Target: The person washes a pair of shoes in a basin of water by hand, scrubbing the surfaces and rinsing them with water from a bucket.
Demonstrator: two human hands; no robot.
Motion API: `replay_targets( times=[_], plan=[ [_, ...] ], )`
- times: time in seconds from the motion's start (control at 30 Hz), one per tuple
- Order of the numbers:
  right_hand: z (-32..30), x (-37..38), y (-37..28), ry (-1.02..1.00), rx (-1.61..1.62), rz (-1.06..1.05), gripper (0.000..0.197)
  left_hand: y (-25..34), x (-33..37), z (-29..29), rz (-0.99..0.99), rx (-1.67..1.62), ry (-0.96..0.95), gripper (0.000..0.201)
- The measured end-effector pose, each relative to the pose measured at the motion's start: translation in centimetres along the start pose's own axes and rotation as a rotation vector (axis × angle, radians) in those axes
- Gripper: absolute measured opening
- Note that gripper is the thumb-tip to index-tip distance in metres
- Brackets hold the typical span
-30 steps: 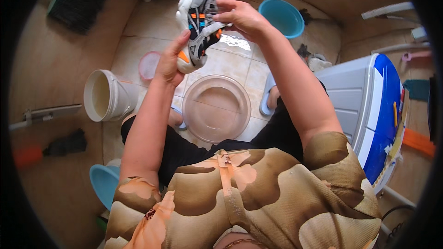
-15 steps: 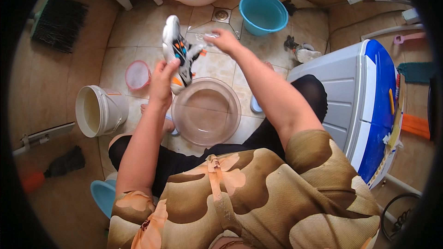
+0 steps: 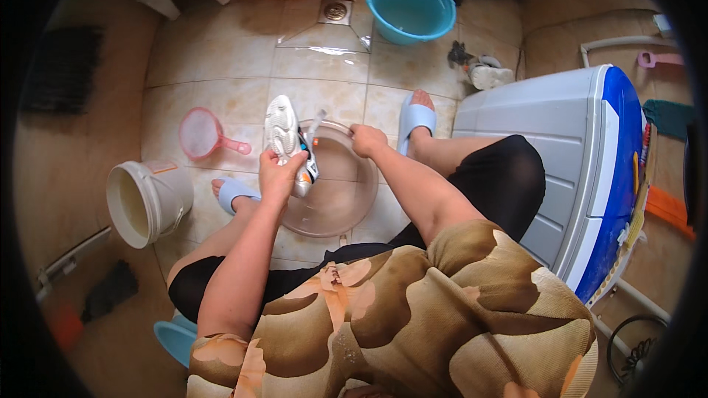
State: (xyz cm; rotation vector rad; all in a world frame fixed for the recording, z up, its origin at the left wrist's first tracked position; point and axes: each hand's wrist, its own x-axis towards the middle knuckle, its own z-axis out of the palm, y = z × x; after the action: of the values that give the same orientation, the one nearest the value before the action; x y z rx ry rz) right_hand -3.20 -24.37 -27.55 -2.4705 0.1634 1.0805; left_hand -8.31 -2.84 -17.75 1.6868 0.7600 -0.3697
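White-soled, black-and-orange sneaker (image 3: 283, 129), clamped in my left fingers (image 3: 268, 160), points toward eleven-thirty; at its three o'clock my right fingers (image 3: 359, 135), closure unclear, meet the round translucent plastic basin (image 3: 369, 191).

Both bare arms (image 3: 425, 195) reach forward, left grip (image 3: 282, 172) clasped, right grip (image 3: 366, 141) curled.

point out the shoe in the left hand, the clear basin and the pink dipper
Shoe (image 3: 282, 133): head view, on its white sole.
Clear basin (image 3: 366, 195): head view, on its right-hand wall.
Pink dipper (image 3: 200, 134): head view, on the middle of its round bowl.
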Motion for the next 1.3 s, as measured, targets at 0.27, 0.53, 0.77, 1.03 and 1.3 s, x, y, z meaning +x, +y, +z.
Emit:
replay_targets(
  times=[0.27,0.53,0.77,1.03,1.3],
  plan=[
    [-5.0,5.1,-1.2,-0.002,0.388,0.151,0.035,-0.5,6.7,3.0,-0.029,-0.004,0.060,0.051],
    [-6.4,9.3,1.1,0.113,0.872,0.145,0.044,-2.3,13.0,5.7,0.149,0.096,0.138,0.061],
    [-12.1,12.7,17.9,0.976,1.266,0.814,0.061,0.8,15.6,6.2,0.116,0.373,0.294,0.072],
    [-16.2,9.8,15.9,0.719,1.772,0.761,0.078,1.3,16.3,4.0,0.180,0.190,0.519,0.069],
    [-4.3,8.2,1.0,-0.282,1.115,0.235,0.072,8.0,14.2,2.8,0.430,-0.128,0.417,0.063]
  ],
)
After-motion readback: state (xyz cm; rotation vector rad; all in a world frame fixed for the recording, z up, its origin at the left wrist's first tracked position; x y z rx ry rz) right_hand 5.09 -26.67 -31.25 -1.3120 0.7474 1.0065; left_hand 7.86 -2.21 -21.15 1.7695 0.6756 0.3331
